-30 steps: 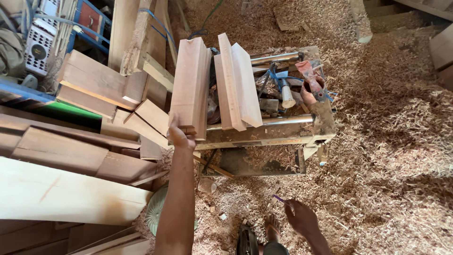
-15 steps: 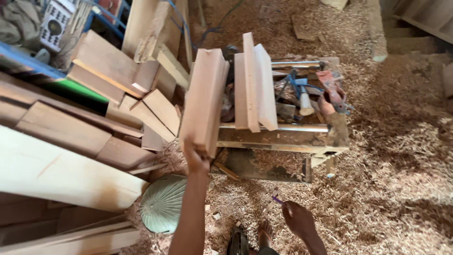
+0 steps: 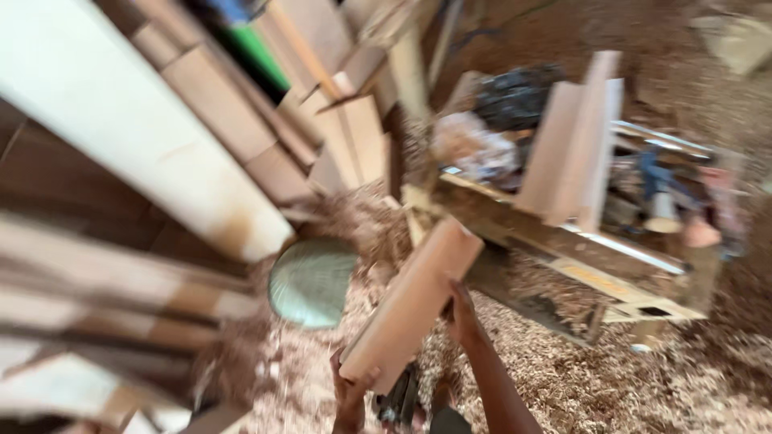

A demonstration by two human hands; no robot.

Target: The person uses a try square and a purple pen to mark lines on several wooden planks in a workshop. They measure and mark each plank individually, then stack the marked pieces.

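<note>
Both hands grip a wooden block (image 3: pixel 410 305), left hand (image 3: pixel 352 384) under its near end, right hand (image 3: pixel 460 315) steadying its side, just before the cluttered worktop (image 3: pixel 563 241).

A wooden block (image 3: pixel 412 304) is held low in the middle, tilted, between the left hand (image 3: pixel 351 391) at its lower end and the right hand (image 3: pixel 462 315) on its right side. Behind and right of it stands the table (image 3: pixel 563 241), on which upright boards (image 3: pixel 575 145) are set, with tools (image 3: pixel 659 197) to their right. Left of the block, a round fan (image 3: pixel 312 281) lies on the sawdust-covered floor (image 3: pixel 643 386). Further left, planks (image 3: pixel 145 145) are stacked and leaned, reaching to the upper left.
</note>
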